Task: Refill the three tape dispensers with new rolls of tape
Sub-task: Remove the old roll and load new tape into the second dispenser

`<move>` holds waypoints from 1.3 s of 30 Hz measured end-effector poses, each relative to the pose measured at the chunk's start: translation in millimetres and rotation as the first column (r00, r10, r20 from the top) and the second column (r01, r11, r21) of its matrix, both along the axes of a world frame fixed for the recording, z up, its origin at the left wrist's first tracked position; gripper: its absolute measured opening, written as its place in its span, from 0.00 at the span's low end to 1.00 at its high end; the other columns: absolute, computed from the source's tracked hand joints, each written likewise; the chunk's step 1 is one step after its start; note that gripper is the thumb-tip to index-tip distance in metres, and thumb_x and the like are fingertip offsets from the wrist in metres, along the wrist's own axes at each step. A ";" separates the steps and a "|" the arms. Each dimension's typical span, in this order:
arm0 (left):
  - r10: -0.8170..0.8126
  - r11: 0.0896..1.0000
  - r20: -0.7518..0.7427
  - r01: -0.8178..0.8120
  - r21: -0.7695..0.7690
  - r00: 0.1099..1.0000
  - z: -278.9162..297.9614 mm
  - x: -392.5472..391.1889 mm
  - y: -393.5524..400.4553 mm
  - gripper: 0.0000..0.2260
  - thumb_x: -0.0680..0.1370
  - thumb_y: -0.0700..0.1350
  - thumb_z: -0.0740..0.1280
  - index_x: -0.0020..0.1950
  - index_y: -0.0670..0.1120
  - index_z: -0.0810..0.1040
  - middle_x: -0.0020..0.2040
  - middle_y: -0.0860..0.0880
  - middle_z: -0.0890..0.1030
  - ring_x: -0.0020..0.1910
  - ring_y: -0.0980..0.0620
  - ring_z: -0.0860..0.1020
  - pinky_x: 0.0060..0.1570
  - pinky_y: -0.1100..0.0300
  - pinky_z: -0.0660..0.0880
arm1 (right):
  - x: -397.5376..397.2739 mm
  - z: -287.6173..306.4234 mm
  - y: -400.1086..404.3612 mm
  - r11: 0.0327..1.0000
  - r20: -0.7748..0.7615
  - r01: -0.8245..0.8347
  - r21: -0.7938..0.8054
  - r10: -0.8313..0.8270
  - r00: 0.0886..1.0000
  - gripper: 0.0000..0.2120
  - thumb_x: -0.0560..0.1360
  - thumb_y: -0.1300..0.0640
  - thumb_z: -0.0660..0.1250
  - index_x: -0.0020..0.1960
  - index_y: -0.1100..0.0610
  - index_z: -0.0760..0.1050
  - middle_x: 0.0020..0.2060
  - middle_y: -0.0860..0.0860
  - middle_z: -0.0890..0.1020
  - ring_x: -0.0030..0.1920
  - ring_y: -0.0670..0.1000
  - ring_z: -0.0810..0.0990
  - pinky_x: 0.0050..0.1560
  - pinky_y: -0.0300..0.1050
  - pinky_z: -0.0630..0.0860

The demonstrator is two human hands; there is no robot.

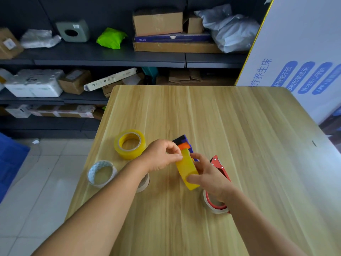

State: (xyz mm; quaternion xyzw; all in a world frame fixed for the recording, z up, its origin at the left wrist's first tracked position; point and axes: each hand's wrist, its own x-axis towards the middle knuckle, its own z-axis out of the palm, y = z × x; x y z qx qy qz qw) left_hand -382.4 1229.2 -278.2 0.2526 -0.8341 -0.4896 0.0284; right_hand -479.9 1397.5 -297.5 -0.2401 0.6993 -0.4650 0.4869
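Observation:
My right hand (208, 174) grips a yellow tape roll (187, 169) held on edge above the wooden table (239, 126). My left hand (162, 156) pinches the top of that roll with fingertips. Just behind the roll sits a blue dispenser (183, 141) with an orange part. A red dispenser (220, 169) lies under my right hand, a roll on it (214, 205) showing near my wrist. A second yellow roll (130, 146) lies flat to the left. A whitish roll (101, 173) lies nearer the left edge. Another roll (144, 183) is mostly hidden under my left forearm.
The table's left edge drops to a tiled floor (36, 182). Dark shelves (92, 56) with cardboard boxes and parcels stand behind the table. A white printed board (295, 52) leans at the right. A blue bin (9, 159) shows at the far left.

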 end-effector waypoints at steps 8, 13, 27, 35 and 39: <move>0.007 0.984 0.061 0.004 -0.181 0.998 14.7 -8.3 -3.1 0.06 0.74 0.48 0.66 0.36 0.51 0.76 0.36 0.54 0.80 0.42 0.49 0.78 0.42 0.56 0.75 | -1.2 18.1 -3.3 0.995 -0.047 -0.060 0.081 0.064 0.997 0.34 0.64 0.55 0.78 0.65 0.47 0.66 0.48 0.45 0.80 0.42 0.43 0.82 0.40 0.39 0.78; 0.078 0.983 -0.025 -0.082 -0.165 0.997 40.8 -23.7 -28.0 0.06 0.75 0.45 0.66 0.38 0.50 0.74 0.40 0.50 0.76 0.40 0.52 0.73 0.43 0.55 0.71 | -11.1 37.0 -3.3 0.994 -0.083 -0.109 0.005 0.109 0.991 0.33 0.58 0.55 0.74 0.62 0.50 0.71 0.45 0.48 0.79 0.36 0.40 0.80 0.35 0.34 0.75; 0.197 0.976 -0.072 -0.203 -0.079 0.978 37.8 -25.8 -30.4 0.06 0.74 0.50 0.68 0.38 0.52 0.76 0.34 0.53 0.76 0.33 0.55 0.74 0.34 0.59 0.72 | -5.8 36.4 -27.5 0.980 -0.382 0.066 0.189 0.012 0.924 0.33 0.62 0.37 0.75 0.60 0.46 0.65 0.41 0.38 0.72 0.38 0.36 0.73 0.30 0.33 0.66; 0.194 0.961 -0.187 -0.224 -0.159 0.963 39.4 -32.0 -20.7 0.06 0.71 0.53 0.71 0.36 0.54 0.78 0.35 0.55 0.80 0.32 0.63 0.75 0.29 0.72 0.68 | -3.3 36.5 -38.7 0.971 -0.434 0.023 0.237 0.085 0.897 0.32 0.65 0.40 0.72 0.64 0.49 0.67 0.41 0.41 0.73 0.39 0.41 0.74 0.32 0.37 0.70; 0.242 0.951 -0.240 -0.279 -0.134 0.940 36.7 -32.5 -21.2 0.07 0.70 0.51 0.73 0.35 0.53 0.79 0.31 0.56 0.79 0.30 0.64 0.74 0.28 0.73 0.68 | -5.5 37.2 -38.1 0.971 -0.414 0.010 0.240 0.093 0.906 0.31 0.63 0.39 0.72 0.62 0.47 0.67 0.41 0.40 0.74 0.39 0.41 0.74 0.31 0.37 0.69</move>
